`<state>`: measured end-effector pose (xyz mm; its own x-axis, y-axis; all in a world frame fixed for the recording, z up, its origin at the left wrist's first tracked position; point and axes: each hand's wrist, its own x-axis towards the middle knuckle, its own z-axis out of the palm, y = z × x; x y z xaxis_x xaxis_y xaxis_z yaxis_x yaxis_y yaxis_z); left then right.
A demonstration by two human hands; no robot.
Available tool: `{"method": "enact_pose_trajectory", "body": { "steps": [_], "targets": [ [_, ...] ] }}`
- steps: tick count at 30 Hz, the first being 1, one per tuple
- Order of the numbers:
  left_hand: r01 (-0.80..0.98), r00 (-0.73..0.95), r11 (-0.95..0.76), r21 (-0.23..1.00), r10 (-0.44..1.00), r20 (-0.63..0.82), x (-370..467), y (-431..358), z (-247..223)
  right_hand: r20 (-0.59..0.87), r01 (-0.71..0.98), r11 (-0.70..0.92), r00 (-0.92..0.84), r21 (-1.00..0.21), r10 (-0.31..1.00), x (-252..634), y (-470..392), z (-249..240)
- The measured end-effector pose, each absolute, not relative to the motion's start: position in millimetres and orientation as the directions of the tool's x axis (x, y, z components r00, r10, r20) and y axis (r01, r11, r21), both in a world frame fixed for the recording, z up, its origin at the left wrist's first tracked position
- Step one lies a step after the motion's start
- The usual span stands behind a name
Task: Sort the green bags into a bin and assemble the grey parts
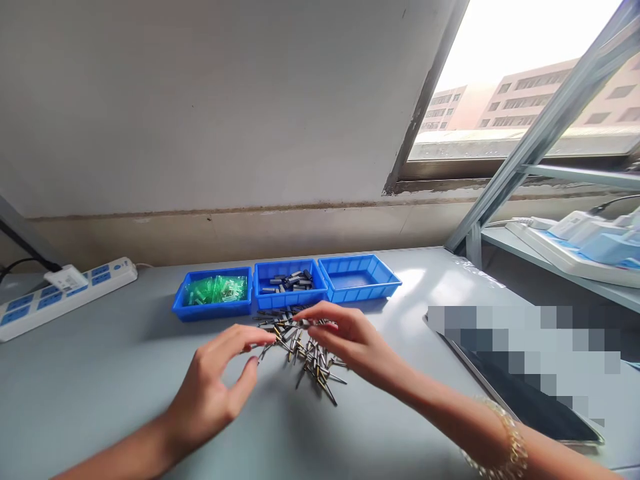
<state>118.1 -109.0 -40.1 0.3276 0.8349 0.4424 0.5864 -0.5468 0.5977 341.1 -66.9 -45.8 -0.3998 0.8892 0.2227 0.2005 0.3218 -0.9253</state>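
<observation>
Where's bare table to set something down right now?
Bare grey table lies between the power strip and the left hand, and ahead of the tablet. Crowded: the pin pile beneath both hands, right hand, before the blue trays.

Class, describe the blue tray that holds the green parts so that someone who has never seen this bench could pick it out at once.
Start at the grey table below the wall, where three blue trays sit side by side just beyond the pile of small metal pins. Take the leftmost tray, the one nearest the white power strip. It alone holds clear green parts; the middle tray holds dark grey pieces and the right tray looks empty.
</observation>
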Motion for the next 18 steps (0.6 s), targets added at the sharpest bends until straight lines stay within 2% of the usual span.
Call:
{"method": "enact_pose_trajectory", "body": {
  "steps": [2,4,6,13,18],
  "targets": [
    [0.709,0.386,-0.544,0.450,0.832,0.399,113,-91,-36,0.390,0.374,0.530,-0.389,-0.761,0.835,345,-45,-38],
    [0.725,0.427,-0.555,0.408,0.827,0.366,111,-74,-36,0.529,0.566,0.643,-0.380,-0.517,0.759,345,-23,-34],
    [0.735,0.463,-0.565,0.375,0.822,0.331,111,-62,-38,0.565,0.620,0.644,-0.361,-0.448,0.742,344,-8,-34],
    [0.754,0.535,-0.591,0.287,0.806,0.253,116,-50,-47,0.606,0.597,0.697,-0.401,-0.397,0.687,349,-37,-52],
    [0.745,0.527,-0.599,0.293,0.798,0.292,117,-49,-48,0.617,0.515,0.691,-0.342,-0.507,0.708,356,-63,-59]
  ]
}}
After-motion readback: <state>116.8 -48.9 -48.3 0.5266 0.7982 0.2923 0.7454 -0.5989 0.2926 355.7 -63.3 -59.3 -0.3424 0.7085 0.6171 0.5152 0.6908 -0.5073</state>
